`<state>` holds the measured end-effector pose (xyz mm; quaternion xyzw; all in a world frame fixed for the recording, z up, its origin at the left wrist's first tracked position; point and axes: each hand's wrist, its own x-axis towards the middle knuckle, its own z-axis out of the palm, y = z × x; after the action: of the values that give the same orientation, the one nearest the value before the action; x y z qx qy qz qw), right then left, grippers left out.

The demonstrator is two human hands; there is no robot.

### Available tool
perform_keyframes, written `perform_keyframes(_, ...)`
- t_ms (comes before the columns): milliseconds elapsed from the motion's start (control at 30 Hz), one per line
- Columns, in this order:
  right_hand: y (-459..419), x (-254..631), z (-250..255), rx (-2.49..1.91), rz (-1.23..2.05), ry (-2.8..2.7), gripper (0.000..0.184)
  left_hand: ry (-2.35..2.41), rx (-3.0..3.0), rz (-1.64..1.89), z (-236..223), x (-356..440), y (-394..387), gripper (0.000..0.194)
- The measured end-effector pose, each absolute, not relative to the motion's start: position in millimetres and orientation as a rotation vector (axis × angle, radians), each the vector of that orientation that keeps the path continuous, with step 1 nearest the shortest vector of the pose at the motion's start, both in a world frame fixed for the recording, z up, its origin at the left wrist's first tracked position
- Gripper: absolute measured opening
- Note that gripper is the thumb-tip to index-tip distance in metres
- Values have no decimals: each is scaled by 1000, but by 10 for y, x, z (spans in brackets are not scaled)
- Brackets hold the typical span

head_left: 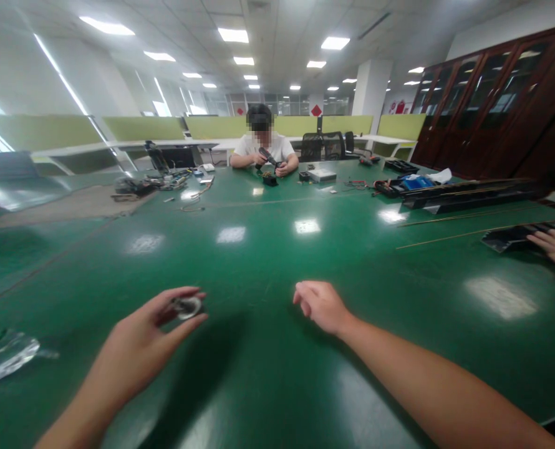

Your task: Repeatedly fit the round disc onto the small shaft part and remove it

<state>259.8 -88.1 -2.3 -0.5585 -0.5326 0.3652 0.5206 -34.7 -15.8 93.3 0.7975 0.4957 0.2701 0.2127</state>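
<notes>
Over the glossy green rectangular table, the left hand pinches a small, round, silvery object between thumb and fingers; moving it would call for steady grip. The right hand has fingers curled together (contents, if any, hidden).

Glossy green tabletop; dark wood cabinets, glass-fronted

An office — green partitions, mesh chairs, ceiling light panels, glass-fronted cabinets.
</notes>
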Motion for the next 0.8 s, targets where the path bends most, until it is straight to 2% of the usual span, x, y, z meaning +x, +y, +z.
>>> perform_keyframes(200,-954,2608,7,-1254,969,-1127,16,837,2264,691,463,803,-122,25)
perform_keyframes(300,-964,2591,-10,-1259,984,-1115,15,721,2314,679,220,911,-189,19)
perform_keyframes(567,-979,2552,-16,-1324,988,-1159,15,665,2352,763,189,764,-233,22)
perform_keyframes(700,-997,2557,-15,-1350,984,-1201,15,729,2263,830,177,809,-257,40)
perform_keyframes(800,-997,2565,-43,-1346,975,-1241,14,734,2162,834,162,833,-273,32)
